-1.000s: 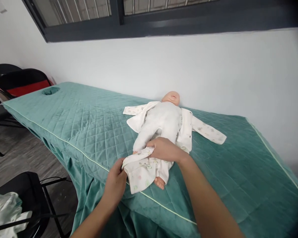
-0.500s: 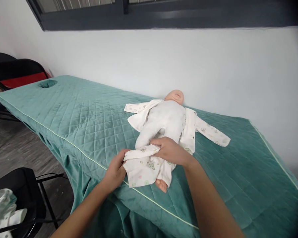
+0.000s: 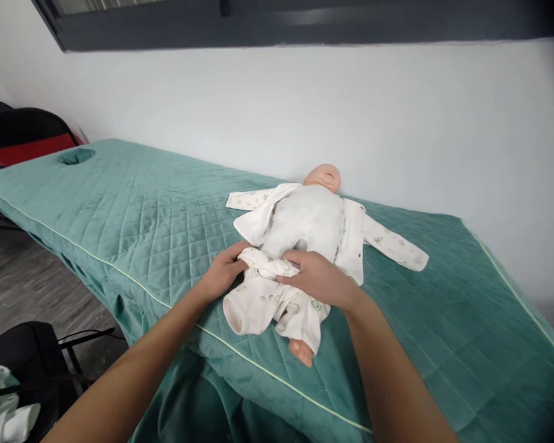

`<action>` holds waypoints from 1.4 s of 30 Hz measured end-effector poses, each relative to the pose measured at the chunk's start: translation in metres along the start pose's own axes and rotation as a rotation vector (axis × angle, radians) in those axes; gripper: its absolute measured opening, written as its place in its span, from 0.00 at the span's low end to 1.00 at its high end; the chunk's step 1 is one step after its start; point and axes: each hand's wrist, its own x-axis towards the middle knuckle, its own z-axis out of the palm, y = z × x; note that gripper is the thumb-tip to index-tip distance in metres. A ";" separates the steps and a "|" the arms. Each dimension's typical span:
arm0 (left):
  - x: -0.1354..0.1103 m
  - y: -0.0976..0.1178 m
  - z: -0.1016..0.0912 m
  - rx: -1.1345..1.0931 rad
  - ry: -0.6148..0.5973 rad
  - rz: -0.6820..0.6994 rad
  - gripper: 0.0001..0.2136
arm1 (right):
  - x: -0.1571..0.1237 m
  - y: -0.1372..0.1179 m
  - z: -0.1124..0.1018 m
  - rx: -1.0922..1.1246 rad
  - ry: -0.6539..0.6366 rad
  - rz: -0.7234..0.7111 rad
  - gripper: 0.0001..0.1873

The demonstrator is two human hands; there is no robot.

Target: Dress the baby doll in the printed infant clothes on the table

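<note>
A baby doll [image 3: 307, 215] lies on its back on the green bed, its head toward the wall. Its white printed jacket [image 3: 394, 245] hangs unfastened, with both sleeves spread out. White baby pants [image 3: 253, 304] with small green prints cover the lower legs. My left hand [image 3: 224, 271] grips the waistband at the left side. My right hand [image 3: 316, 277] pinches the waistband near the middle, between the doll's legs. One bare foot [image 3: 301, 352] sticks out of the right pant leg; the other foot is hidden inside the fabric.
The quilted green bed cover [image 3: 161, 209] stretches left to a face hole [image 3: 76, 156]. Behind the bed stands a white wall [image 3: 203, 111] below a dark window frame. At lower left a black chair [image 3: 23, 351] holds white cloth. Black and red chairs [image 3: 28, 138] stand at far left.
My left hand has moved up and toward the doll, drawing the waistband higher over the left leg. The left pant leg now lies farther up on the bed. My right hand stays nearly in place.
</note>
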 end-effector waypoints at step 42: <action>0.034 -0.017 -0.003 -0.007 -0.329 0.086 0.13 | -0.026 0.013 -0.023 -0.014 0.160 -0.168 0.09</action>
